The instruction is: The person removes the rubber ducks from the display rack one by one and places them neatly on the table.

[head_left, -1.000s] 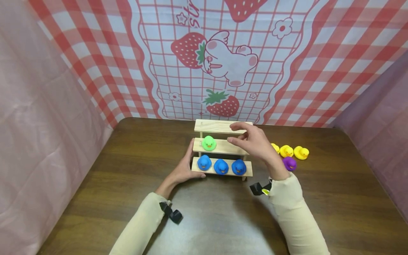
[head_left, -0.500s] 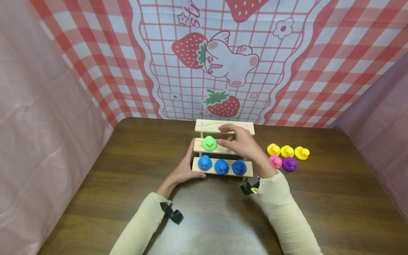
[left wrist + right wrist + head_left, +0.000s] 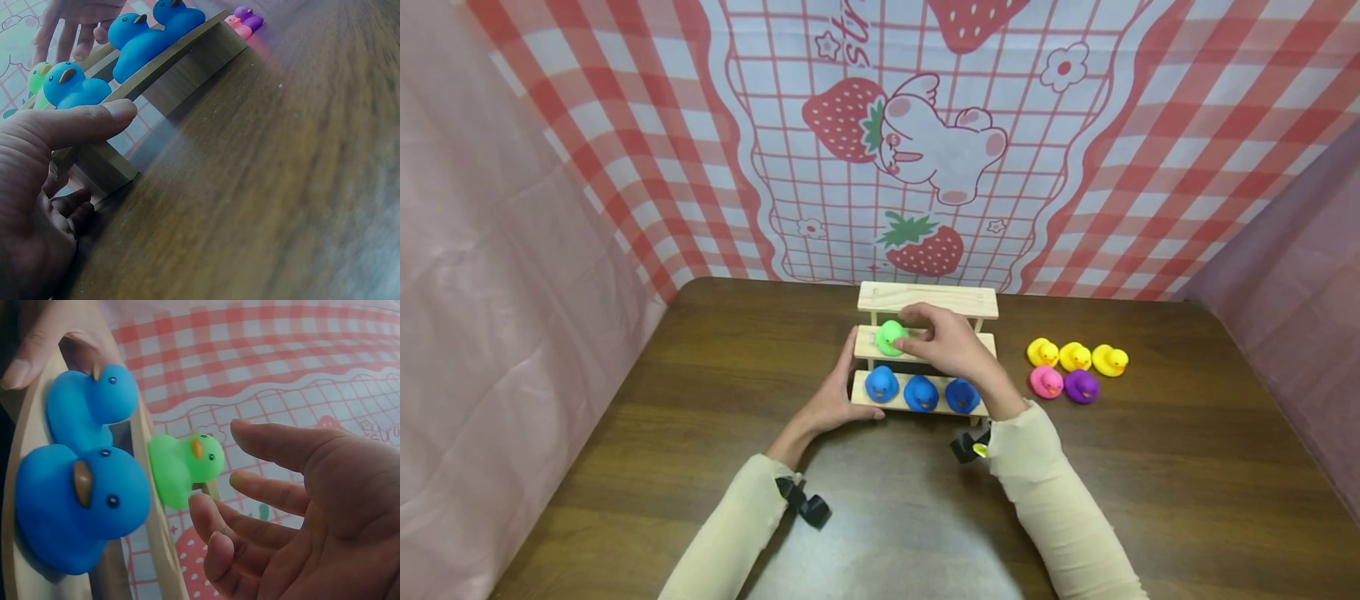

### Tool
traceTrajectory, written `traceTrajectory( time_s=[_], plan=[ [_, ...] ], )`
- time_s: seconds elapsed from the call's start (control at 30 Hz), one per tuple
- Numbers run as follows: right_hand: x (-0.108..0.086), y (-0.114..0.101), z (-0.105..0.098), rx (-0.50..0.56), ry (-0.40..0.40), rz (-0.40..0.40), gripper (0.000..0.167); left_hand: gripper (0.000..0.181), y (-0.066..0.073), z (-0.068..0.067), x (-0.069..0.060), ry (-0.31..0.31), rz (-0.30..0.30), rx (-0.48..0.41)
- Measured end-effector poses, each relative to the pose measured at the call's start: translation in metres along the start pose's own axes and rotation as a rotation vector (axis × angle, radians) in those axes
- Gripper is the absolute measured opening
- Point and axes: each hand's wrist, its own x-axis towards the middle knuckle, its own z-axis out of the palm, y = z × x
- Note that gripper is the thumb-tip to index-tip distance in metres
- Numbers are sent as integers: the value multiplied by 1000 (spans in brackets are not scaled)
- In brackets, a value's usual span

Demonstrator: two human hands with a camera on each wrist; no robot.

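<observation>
A small three-tier wooden shelf (image 3: 880, 297) stands on the table. My left hand (image 3: 829, 402) grips its left end, thumb along the front and fingers curled behind the edge. On the middle tier, at the left, sits a green rubber duck (image 3: 887, 335). My right hand (image 3: 953, 343) hovers beside that duck, thumb and fingers spread apart and loosely bent. The right wrist view shows a gap between the fingertips (image 3: 242, 428) and the green duck (image 3: 181, 465). Three blue rubber ducks (image 3: 921, 393) line the bottom tier, the rightmost one close under my right wrist.
Right of the shelf, three yellow rubber ducks (image 3: 1075, 357) form a row on the brown wooden table (image 3: 700, 400). A pink duck (image 3: 1047, 382) and a purple duck (image 3: 1081, 387) sit in front of them. A checked strawberry cloth (image 3: 760, 233) hangs behind the table.
My right hand has moved left over the middle tier to the green duck, uncovering the pink duck in the head view. The left hand keeps its grip on the shelf.
</observation>
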Motion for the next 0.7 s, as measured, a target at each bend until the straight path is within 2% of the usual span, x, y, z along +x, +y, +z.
traceTrajectory(
  time_s=[0.27,0.7],
  plan=[
    [2,2,8,-43,7,-16,46,136,-1,1,0,4,2,3],
    [4,4,15,-65,0,9,43,136,-2,1,0,7,-4,10]
  ],
)
